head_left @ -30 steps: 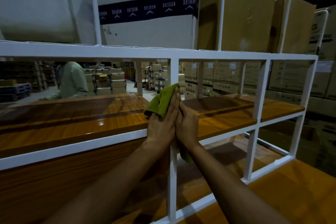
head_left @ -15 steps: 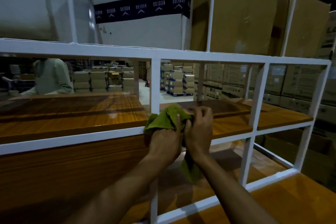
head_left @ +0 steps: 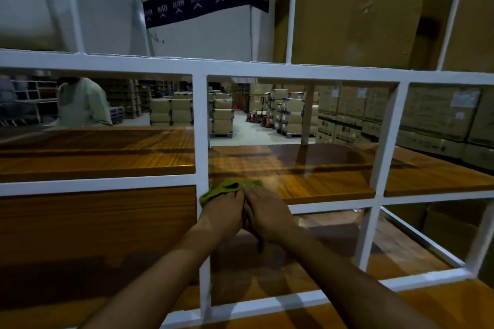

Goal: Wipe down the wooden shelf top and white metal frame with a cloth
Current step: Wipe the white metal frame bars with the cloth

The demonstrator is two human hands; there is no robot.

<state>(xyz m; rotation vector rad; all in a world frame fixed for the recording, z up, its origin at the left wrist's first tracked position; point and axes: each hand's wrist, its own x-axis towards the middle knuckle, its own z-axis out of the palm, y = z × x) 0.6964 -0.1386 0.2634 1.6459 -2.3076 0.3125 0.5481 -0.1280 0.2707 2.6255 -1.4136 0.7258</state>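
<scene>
Both hands are pressed together at the near edge of the wooden shelf (head_left: 307, 179), left hand (head_left: 223, 212) and right hand (head_left: 270, 215) touching, just right of a white frame upright (head_left: 201, 128). The green cloth (head_left: 227, 188) bunches out from under the fingers, lying on the wood beside that post. Each grip is closed around the cloth, a dark tail of it hanging below the right palm; cardboard boxes (head_left: 347, 8) sit stacked above.
</scene>
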